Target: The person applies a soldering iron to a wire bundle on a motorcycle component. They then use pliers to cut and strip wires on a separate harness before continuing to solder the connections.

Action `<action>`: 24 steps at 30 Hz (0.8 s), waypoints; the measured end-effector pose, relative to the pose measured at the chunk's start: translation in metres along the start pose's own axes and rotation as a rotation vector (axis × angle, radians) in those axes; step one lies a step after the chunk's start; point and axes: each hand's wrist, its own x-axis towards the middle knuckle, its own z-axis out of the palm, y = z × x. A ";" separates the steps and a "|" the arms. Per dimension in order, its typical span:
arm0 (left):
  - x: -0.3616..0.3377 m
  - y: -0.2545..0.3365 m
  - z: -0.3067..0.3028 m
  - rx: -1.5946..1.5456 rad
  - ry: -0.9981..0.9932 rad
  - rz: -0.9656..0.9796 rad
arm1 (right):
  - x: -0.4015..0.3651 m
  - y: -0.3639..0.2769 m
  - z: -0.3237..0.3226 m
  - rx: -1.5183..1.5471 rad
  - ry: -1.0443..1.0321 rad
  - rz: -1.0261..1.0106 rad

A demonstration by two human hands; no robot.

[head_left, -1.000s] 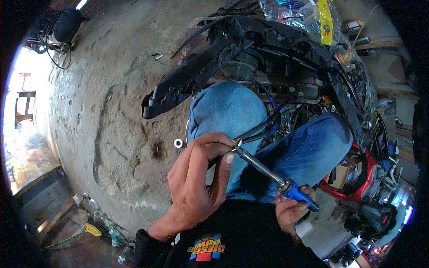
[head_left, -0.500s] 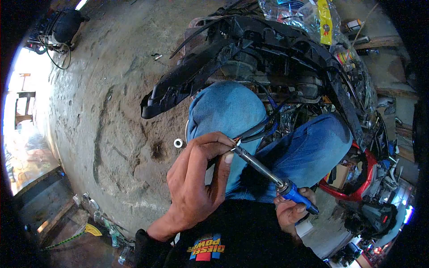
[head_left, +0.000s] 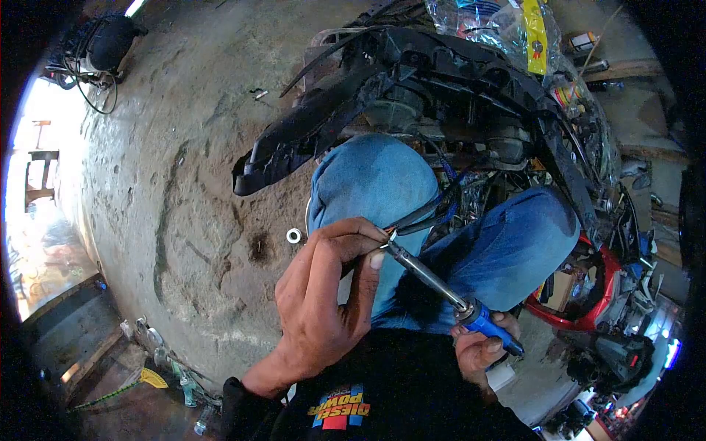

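My right hand grips the blue handle of a soldering iron, whose metal barrel slants up and left over my lap. Its tip meets the thin wires that my left hand pinches between thumb and fingertips. The exact contact at the tip is too small to make out. From that pinch, a dark cable bundle runs up and right between my knees. Behind it stands a vehicle part with a black frame.
On the concrete floor lies a small white ring beside my left hand. To the right are a red plastic part and assorted parts. Clear plastic bags lie at the top. A black machine stands far left.
Hardly anything differs. Both hands, the soldering iron and the wires keep nearly the same place, with only a slight shift at the wires and tip.
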 end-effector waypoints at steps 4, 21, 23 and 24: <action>0.000 -0.003 0.002 -0.007 0.010 0.026 | -0.002 -0.006 -0.001 -0.006 0.034 0.077; 0.000 -0.001 0.000 0.011 0.002 0.001 | 0.001 0.003 -0.002 -0.126 -0.032 -0.058; 0.000 0.001 0.000 0.003 -0.001 -0.012 | 0.000 0.005 -0.005 -0.179 -0.032 -0.086; 0.000 0.001 0.000 0.007 -0.001 -0.009 | -0.001 0.006 -0.010 -0.213 -0.036 -0.091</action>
